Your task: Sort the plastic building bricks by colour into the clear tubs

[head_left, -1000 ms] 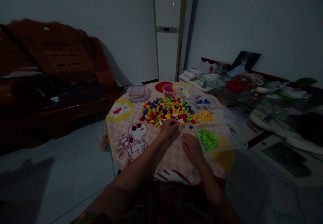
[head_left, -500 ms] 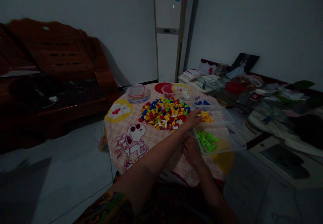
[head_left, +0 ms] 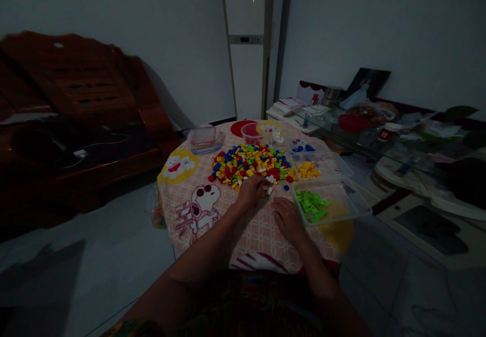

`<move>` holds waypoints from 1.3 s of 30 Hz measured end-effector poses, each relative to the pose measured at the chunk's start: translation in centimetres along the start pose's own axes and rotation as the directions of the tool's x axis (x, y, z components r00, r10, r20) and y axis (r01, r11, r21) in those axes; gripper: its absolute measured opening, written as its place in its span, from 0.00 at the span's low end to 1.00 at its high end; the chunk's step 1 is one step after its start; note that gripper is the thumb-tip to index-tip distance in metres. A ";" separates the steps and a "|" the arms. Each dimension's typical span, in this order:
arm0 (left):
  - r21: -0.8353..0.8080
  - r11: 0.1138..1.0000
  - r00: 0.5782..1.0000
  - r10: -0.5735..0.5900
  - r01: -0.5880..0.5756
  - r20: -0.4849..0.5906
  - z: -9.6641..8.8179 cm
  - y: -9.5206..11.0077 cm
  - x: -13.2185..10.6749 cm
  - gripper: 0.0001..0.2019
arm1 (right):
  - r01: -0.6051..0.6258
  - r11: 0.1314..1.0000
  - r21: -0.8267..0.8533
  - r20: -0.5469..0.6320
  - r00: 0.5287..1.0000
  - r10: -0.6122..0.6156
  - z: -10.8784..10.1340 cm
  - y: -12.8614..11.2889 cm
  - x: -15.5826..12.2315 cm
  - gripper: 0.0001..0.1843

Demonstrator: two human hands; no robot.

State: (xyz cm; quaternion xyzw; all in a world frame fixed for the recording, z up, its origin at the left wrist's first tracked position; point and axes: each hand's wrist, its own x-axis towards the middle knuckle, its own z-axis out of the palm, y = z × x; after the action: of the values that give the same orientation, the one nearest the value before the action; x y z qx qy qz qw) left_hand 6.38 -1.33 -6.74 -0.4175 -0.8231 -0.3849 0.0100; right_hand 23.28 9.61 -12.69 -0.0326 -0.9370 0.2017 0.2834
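At the near edge of a mixed heap of toy building bricks [head_left: 250, 159] is my left hand [head_left: 252, 191]. Its fingers are curled down among the bricks, and what they pinch is hidden. A white brick [head_left: 270, 191] lies by its fingertips. My right hand [head_left: 287, 218] rests on the tablecloth with its fingers stretched out, holding nothing visible. Just right of it stands a clear box with green bricks [head_left: 312, 205]. Behind that, another clear box holds yellow bricks [head_left: 308, 170]. A round blue piece [head_left: 286, 188] lies between the heap and the boxes.
Further back stand a box with blue bricks [head_left: 301, 147], a round clear tub [head_left: 252, 132] and white pieces [head_left: 277, 137]. Stacked lids or boxes [head_left: 205, 139] sit at the back left. A cluttered glass table [head_left: 364, 144] adjoins on the right, a wooden bench [head_left: 87, 104] left.
My left hand has gone from the yellow-brick box back leftward to the heap's near edge. My right hand, earlier partly behind the left forearm, now shows fully. The view has shifted slightly.
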 end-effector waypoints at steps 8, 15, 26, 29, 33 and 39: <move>0.110 0.989 0.993 -0.105 0.099 0.049 -0.2 -0.2 -3.2 0.09 | 0.023 1.000 0.007 -0.010 1.000 -0.023 0.1 0.3 -0.1 0.19; 0.244 0.968 0.998 -0.067 0.060 0.020 1.2 0.6 -3.7 0.07 | 0.026 1.000 0.003 -0.004 1.000 -0.026 0.1 0.3 0.0 0.18; 0.069 0.989 0.990 -0.126 0.130 -0.066 1.1 0.8 -3.3 0.08 | 0.022 1.000 0.012 -0.011 1.000 -0.022 0.0 0.0 0.0 0.18; -0.048 0.992 0.989 -0.118 0.114 -0.085 1.9 1.3 -1.8 0.07 | 0.021 1.000 0.008 -0.020 1.000 -0.021 0.1 0.0 0.0 0.18; -0.186 0.982 0.997 -0.048 0.035 -0.065 3.7 3.0 1.7 0.06 | 0.021 1.000 0.004 -0.027 0.999 -0.020 0.2 0.1 0.1 0.16; -0.453 0.885 0.990 -0.137 0.106 -0.036 7.3 7.3 7.3 0.07 | 0.033 0.999 0.004 -0.017 0.999 -0.033 0.5 0.7 -0.1 0.23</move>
State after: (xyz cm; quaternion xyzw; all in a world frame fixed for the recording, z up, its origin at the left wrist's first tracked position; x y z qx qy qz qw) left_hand 8.90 10.91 -4.91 -0.3429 -0.7355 -0.5785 -0.0833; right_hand 23.04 10.04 -13.40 -0.0184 -0.9345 0.1987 0.2947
